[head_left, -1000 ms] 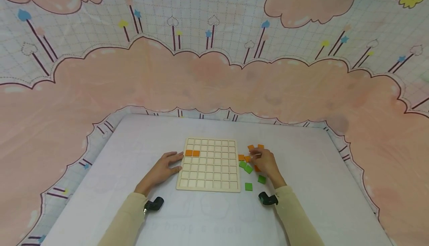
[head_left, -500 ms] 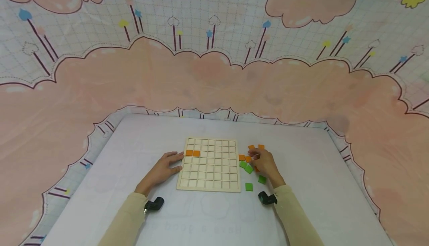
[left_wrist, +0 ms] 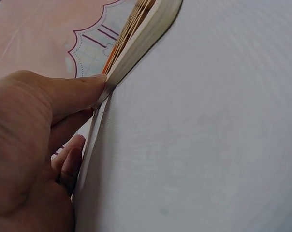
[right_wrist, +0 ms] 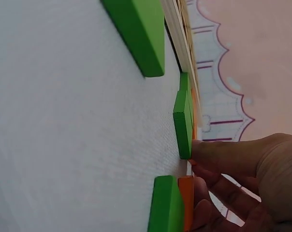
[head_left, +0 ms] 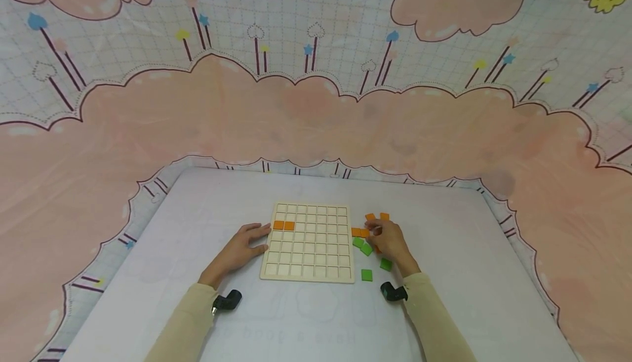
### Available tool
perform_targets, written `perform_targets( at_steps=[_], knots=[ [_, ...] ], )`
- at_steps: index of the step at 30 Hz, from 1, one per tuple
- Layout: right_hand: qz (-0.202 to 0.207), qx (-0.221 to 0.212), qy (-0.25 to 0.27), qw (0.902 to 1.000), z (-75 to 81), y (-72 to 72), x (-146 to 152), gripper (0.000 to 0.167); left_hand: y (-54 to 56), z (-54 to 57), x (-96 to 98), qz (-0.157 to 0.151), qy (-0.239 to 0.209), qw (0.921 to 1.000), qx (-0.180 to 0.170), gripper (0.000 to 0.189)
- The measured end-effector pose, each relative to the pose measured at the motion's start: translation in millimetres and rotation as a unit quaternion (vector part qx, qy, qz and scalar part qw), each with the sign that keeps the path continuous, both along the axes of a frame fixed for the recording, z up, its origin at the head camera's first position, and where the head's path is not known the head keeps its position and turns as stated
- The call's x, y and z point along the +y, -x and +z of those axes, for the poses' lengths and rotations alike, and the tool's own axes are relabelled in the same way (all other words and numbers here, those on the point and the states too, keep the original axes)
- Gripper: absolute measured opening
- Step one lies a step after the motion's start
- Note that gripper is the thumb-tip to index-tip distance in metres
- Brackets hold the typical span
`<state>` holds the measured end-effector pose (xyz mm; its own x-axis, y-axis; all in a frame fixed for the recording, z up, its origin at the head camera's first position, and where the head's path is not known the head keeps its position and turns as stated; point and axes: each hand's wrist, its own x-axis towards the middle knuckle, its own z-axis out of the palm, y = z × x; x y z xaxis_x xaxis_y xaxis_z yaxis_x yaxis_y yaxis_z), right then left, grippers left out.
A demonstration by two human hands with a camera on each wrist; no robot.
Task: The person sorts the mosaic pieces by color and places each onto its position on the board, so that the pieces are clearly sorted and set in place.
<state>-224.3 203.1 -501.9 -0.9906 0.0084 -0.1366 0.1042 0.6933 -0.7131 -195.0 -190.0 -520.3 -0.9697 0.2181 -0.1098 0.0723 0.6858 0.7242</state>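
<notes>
In the head view, a light wooden grid board (head_left: 311,252) lies on the table, with two orange tiles (head_left: 283,225) side by side in a row near its left edge. The left hand (head_left: 244,247) rests against the board's left edge, its thumb touching the rim (left_wrist: 141,46) in the left wrist view. Right of the board, the right hand (head_left: 390,238) pinches an orange tile (head_left: 364,232) between thumb and forefinger; this tile adjoins another orange tile (head_left: 356,232). The right wrist view shows the thumb beside a green tile (right_wrist: 183,125), and the contact is partly hidden.
Loose orange tiles (head_left: 384,216) lie beyond the right hand. Several green tiles lie nearer, one (head_left: 367,275) by the board's lower right corner. A white table (head_left: 444,230) surrounds everything, with a patterned cloth (head_left: 316,120) behind it.
The orange tile at the right fingertips has turned and shifted slightly left, now lining up against its orange neighbour. The left hand and board have stayed in place.
</notes>
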Motion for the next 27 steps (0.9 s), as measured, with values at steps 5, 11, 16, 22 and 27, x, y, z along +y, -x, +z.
perform_targets(
  at_steps=[5,11,16,22,27],
  knots=[
    [-0.002,0.008,0.0,1.0,-1.6,-0.2,-0.1,0.033,-0.1,-1.6,-0.1,0.001,-0.003,1.0,-0.003,0.057],
    [-0.009,0.022,-0.001,0.9997,-2.3,-0.5,0.2,0.032,0.3,-2.8,-0.5,0.0,-0.004,1.0,0.003,0.057],
    [-0.016,0.012,0.004,0.9998,2.0,-1.0,-0.7,0.029,0.8,-2.5,-1.2,-0.001,-0.001,1.0,0.007,0.057],
    [-0.002,0.038,0.006,0.9992,9.9,-0.9,-4.0,0.031,-0.3,-0.5,-1.1,0.0,-0.002,1.0,0.007,0.057],
    [0.011,0.051,0.009,0.9986,15.7,-2.4,-9.5,0.03,-0.7,-0.6,-0.7,0.0,0.001,1.0,0.006,0.057]
  ],
)
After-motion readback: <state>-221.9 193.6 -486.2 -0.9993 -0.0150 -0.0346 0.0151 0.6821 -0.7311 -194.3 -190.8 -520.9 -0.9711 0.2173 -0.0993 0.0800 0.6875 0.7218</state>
